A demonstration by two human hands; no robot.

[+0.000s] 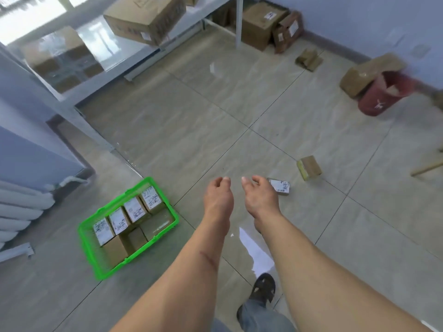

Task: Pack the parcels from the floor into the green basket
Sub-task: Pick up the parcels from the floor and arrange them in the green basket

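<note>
The green basket (96, 238) stands on the floor at the lower left, holding several small cardboard parcels with white labels. Two parcels lie loose on the tiles: a labelled one (280, 186) just right of my right hand, and a plain brown one (310, 167) farther right. My left hand (218, 200) and my right hand (260, 200) are stretched out side by side above the floor, fingers loosely curled, holding nothing. My right hand's fingertips are close to the labelled parcel without touching it.
A metal shelving rack (143, 58) with large cartons runs along the left and back. A red bucket (383, 94) with a carton on it stands at the right wall. More boxes (309, 59) lie near the far wall. My foot (262, 287) is below my arms.
</note>
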